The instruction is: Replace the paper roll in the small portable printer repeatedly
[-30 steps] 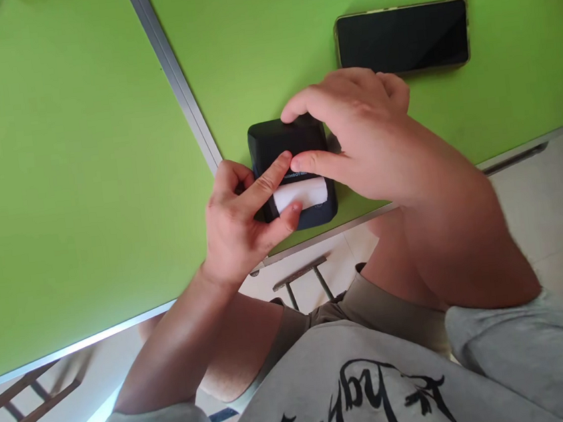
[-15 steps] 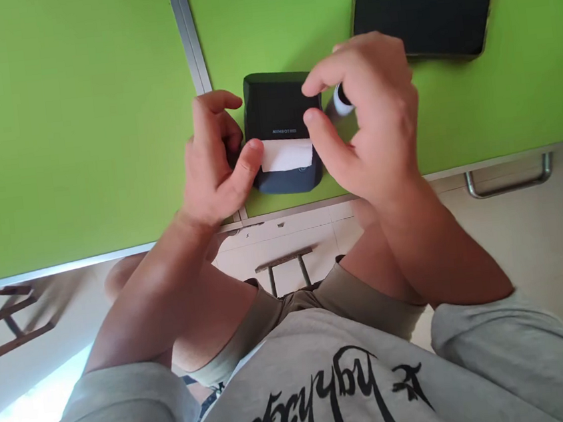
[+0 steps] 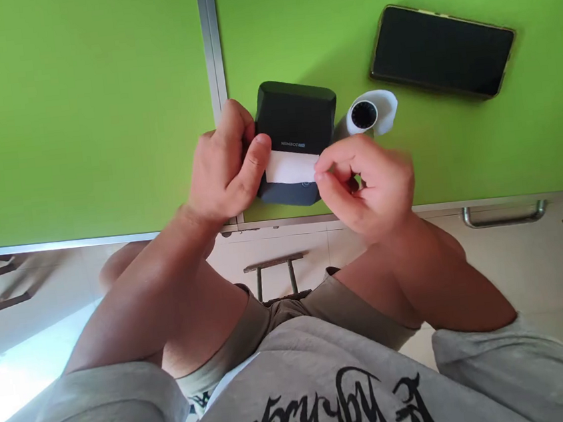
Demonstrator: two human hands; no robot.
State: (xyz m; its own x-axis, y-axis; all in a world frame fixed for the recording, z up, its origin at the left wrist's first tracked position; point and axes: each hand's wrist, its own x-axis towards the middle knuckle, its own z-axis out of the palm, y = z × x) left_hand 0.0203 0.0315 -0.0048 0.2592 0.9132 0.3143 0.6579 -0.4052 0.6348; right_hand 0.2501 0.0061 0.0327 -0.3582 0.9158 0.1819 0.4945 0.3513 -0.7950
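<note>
A dark label printer [image 3: 295, 113] with "NIIMBOT" lettering stands on the green table, and a white paper label [image 3: 290, 167] sticks out across its front. My left hand [image 3: 226, 163] grips the printer's left side, its thumb lying by the label's left end; its other fingers are partly hidden. Between thumb and forefinger, my right hand [image 3: 368, 178] pinches the label's right end. Just behind that hand lies a white label roll [image 3: 385, 107] with a dark hollow core and a loose flap, partly covered by the hand.
A black phone [image 3: 443, 51] in a clear-edged case lies at the back right of the green table [image 3: 74, 112]. A metal seam strip [image 3: 213, 50] runs between two table panels. Below the front edge is a metal handle [image 3: 506, 219].
My right hand has come down and closed on the label's right end, uncovering the roll and phone. My left hand has closed in on the printer's side. The view has shifted slightly.
</note>
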